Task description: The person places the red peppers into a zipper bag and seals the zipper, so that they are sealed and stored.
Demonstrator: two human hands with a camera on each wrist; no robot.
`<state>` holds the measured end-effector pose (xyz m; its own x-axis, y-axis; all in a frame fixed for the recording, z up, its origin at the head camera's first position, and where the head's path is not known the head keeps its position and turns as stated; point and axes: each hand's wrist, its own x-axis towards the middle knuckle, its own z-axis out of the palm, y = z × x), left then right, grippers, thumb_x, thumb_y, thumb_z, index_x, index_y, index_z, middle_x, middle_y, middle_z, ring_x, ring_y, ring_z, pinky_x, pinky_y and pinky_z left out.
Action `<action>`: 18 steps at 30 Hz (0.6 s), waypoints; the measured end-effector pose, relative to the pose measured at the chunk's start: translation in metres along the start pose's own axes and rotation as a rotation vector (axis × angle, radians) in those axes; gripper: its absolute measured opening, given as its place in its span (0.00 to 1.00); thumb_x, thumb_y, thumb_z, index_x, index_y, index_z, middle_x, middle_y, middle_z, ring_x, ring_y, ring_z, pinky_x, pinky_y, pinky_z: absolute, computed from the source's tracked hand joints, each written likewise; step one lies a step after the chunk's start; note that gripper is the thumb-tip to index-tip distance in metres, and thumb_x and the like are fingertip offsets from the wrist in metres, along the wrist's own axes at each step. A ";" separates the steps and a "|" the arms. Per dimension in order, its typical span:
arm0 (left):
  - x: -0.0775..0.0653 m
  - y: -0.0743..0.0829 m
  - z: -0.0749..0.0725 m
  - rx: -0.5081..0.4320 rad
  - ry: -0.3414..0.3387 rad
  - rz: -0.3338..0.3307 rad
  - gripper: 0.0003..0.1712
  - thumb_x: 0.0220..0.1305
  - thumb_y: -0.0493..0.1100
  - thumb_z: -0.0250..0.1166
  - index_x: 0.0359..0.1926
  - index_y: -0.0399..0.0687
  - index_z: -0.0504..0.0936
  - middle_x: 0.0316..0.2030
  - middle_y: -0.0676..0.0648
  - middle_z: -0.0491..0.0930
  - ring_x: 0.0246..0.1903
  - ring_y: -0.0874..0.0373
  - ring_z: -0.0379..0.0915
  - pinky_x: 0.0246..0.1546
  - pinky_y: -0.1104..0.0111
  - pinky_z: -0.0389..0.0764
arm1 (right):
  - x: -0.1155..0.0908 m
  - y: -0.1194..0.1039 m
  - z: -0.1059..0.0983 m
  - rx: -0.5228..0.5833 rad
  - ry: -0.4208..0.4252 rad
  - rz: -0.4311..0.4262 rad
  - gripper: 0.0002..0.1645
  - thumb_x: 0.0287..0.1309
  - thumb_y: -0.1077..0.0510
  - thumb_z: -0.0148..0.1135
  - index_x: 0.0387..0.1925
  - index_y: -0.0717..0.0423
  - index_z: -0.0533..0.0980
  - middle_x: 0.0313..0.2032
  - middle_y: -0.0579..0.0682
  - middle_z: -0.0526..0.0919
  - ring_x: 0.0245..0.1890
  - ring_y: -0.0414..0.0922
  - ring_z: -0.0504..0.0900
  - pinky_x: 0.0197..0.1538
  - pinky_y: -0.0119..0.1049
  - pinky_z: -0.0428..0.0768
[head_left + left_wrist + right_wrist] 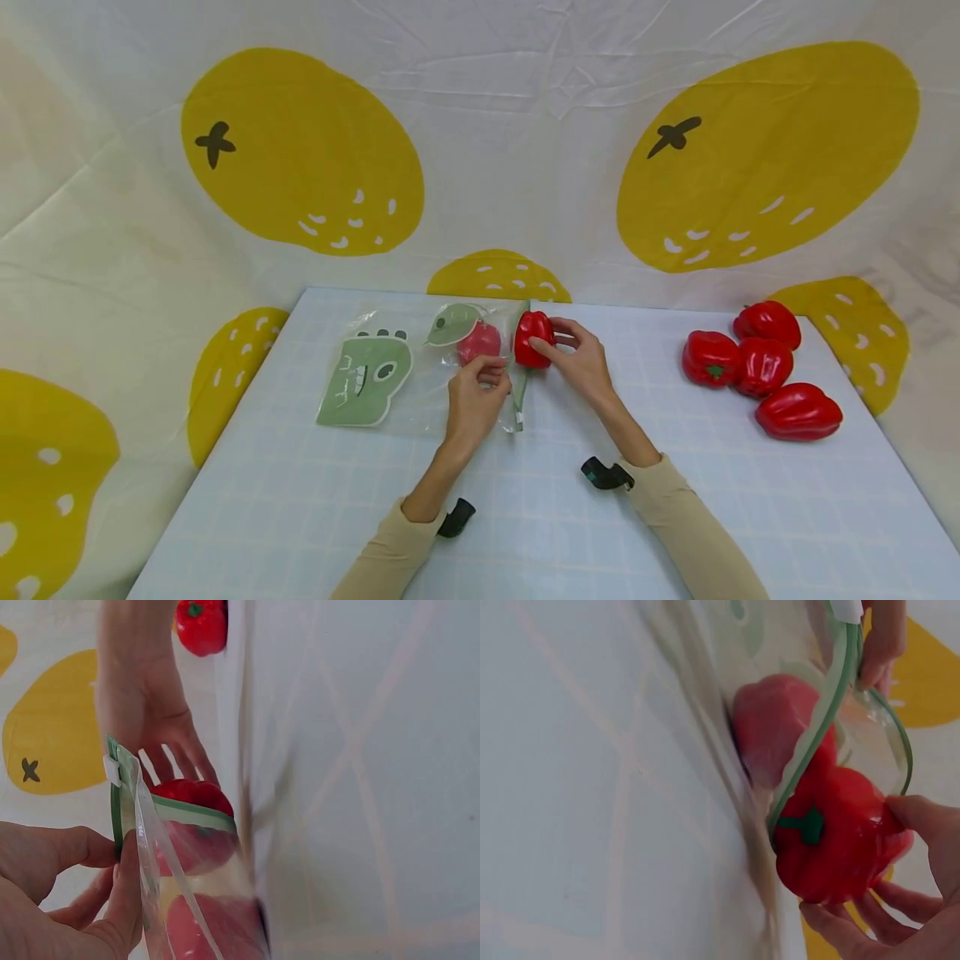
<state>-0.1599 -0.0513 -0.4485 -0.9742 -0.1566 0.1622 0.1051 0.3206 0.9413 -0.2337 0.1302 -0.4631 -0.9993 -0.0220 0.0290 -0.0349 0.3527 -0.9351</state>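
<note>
A clear zip bag (420, 392) with a green cartoon print lies on the table, its green-edged mouth toward the right. Inside it is one red bell pepper (480, 340), seen through the plastic. My left hand (477, 402) pinches the upper edge of the mouth between thumb and fingers, holding it lifted, as the left wrist view shows. With thumb and fingertips my right hand (581, 360) holds a second red bell pepper (844, 836) at the opening. In the right wrist view its green stem faces the camera, and part of it sits within the mouth.
Several more red bell peppers (763, 367) lie grouped at the right side of the table (675, 517). Behind the table hangs a pale cloth (517, 167) with yellow fruit prints. Small black wrist cameras (606, 473) are strapped at both sleeves.
</note>
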 end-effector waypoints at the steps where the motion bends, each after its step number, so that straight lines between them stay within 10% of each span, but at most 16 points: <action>1: 0.000 0.000 0.000 -0.002 0.001 0.005 0.11 0.61 0.30 0.70 0.45 0.36 0.86 0.40 0.43 0.86 0.36 0.51 0.83 0.39 0.69 0.87 | 0.001 0.000 0.001 0.000 -0.003 0.003 0.40 0.59 0.41 0.73 0.67 0.52 0.72 0.64 0.53 0.77 0.62 0.53 0.76 0.58 0.51 0.83; 18: 0.001 -0.001 -0.002 0.016 -0.008 0.069 0.10 0.62 0.30 0.69 0.45 0.38 0.88 0.39 0.43 0.88 0.35 0.51 0.84 0.38 0.69 0.87 | 0.014 -0.004 0.014 -0.042 -0.049 -0.028 0.32 0.63 0.42 0.70 0.59 0.57 0.76 0.58 0.56 0.81 0.58 0.54 0.80 0.56 0.48 0.84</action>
<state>-0.1606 -0.0533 -0.4492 -0.9665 -0.1258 0.2238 0.1689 0.3452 0.9232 -0.2474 0.1155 -0.4642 -0.9963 -0.0782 0.0363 -0.0641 0.3902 -0.9185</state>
